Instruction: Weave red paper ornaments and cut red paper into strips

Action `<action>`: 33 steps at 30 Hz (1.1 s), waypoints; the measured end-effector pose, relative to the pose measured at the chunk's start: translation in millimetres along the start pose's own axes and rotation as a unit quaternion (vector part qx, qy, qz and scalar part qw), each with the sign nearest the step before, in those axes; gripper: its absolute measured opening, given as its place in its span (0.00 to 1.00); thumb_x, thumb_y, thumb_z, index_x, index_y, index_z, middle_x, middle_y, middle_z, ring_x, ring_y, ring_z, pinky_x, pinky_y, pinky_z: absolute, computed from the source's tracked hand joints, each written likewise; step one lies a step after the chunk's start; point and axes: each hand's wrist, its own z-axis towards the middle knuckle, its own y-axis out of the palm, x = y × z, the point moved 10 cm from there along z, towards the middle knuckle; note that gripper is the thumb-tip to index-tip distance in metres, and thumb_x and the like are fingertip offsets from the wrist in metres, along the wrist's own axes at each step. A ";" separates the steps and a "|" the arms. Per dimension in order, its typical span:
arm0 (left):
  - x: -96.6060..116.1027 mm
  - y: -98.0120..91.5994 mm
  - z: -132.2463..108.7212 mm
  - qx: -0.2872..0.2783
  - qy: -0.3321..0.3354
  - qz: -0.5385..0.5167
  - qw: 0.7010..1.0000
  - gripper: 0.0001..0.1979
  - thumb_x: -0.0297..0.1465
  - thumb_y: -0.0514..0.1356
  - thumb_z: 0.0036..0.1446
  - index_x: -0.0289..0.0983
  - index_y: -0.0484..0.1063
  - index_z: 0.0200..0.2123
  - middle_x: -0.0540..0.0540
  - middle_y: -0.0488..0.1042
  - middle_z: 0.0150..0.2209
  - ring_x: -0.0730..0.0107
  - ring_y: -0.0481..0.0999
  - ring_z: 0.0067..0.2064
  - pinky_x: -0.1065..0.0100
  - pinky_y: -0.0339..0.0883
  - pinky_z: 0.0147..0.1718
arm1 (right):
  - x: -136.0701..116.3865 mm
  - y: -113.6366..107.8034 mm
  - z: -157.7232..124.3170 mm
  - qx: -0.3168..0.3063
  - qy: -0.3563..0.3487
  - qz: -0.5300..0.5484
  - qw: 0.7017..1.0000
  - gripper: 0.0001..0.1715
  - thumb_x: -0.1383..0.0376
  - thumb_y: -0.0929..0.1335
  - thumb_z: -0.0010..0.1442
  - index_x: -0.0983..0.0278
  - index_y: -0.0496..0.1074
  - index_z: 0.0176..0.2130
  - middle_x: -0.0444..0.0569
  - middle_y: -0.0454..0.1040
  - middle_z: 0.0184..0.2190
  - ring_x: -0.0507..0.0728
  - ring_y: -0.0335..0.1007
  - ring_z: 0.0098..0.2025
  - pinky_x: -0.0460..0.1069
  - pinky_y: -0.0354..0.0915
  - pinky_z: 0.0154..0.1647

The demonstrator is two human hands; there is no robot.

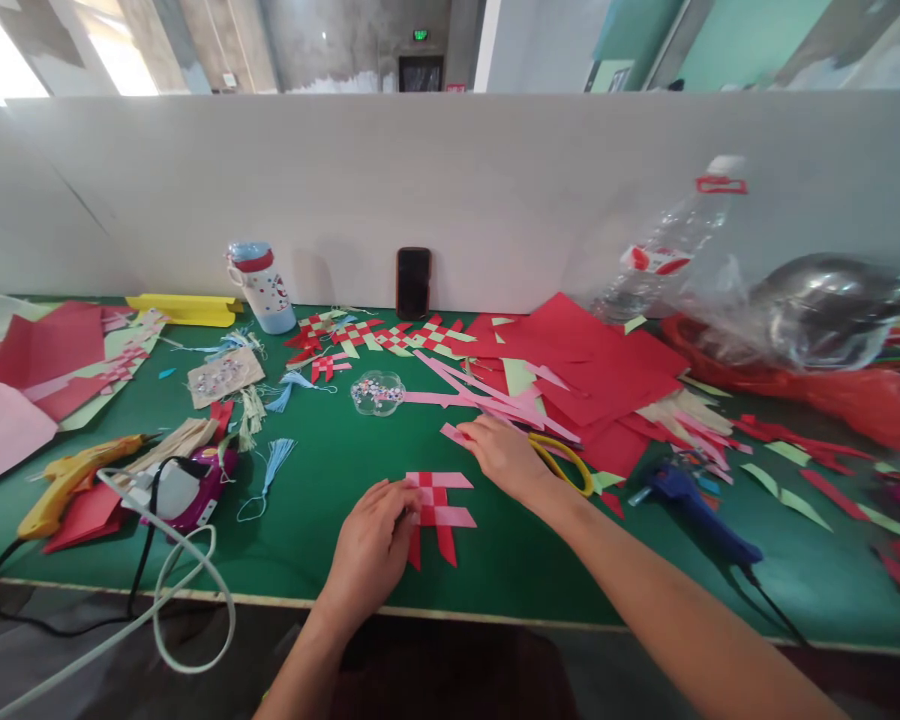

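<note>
My left hand (371, 545) grips the edge of a woven paper piece (439, 515) of crossed red and pink strips, which lies flat on the green table mat (307, 500). Farther up the mat, my right hand (504, 458) pinches the end of a pink paper strip (456, 434). Other loose pink strips (480, 395) lie just beyond it. Yellow-handled scissors (562, 465) sit by my right hand's fingers, their blades hidden under the paper.
A yellow glue gun (82, 480) and white cord lie left; a blue glue gun (690, 505) lies right. Red paper sheets (577, 365), woven pieces (379, 338), blue tassels (277, 475), a plastic bottle (667, 245) and a steel bowl (832, 312) crowd the mat behind. A white partition (450, 180) bounds the far edge.
</note>
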 end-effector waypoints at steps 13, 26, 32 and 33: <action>-0.1 0.9 -2.4 -0.004 0.002 0.004 1.000 0.08 0.26 0.51 0.65 0.41 0.69 0.39 0.48 0.79 0.45 0.65 0.75 0.52 0.54 0.64 0.57 | 1.3 6.0 6.4 -0.036 0.084 -0.026 0.995 0.10 0.68 0.62 0.66 0.67 0.70 0.45 0.56 0.74 0.42 0.59 0.70 0.45 0.49 0.62 0.43; -3.1 -1.8 -3.0 -0.002 -0.021 -0.030 0.999 0.08 0.25 0.51 0.64 0.41 0.68 0.37 0.47 0.78 0.45 0.64 0.74 0.53 0.58 0.65 0.54 | -2.4 -1.9 6.5 -0.054 0.123 -0.002 0.991 0.08 0.72 0.62 0.63 0.66 0.71 0.36 0.54 0.76 0.37 0.56 0.71 0.37 0.47 0.58 0.36; -10.0 -4.0 -4.8 0.008 -0.051 -0.075 0.996 0.07 0.27 0.51 0.64 0.42 0.67 0.36 0.47 0.78 0.48 0.65 0.74 0.54 0.61 0.67 0.52 | 62.8 -72.6 -9.6 0.030 0.198 0.003 0.980 0.11 0.65 0.61 0.64 0.62 0.71 0.40 0.50 0.77 0.39 0.56 0.71 0.39 0.47 0.59 0.35; -11.0 -4.1 -5.2 0.009 -0.056 -0.079 0.995 0.06 0.27 0.51 0.64 0.42 0.67 0.36 0.47 0.77 0.48 0.65 0.74 0.54 0.61 0.67 0.52 | 83.6 -88.7 -17.0 0.049 0.220 -0.008 0.974 0.11 0.64 0.61 0.64 0.62 0.71 0.41 0.51 0.77 0.39 0.57 0.71 0.39 0.47 0.59 0.35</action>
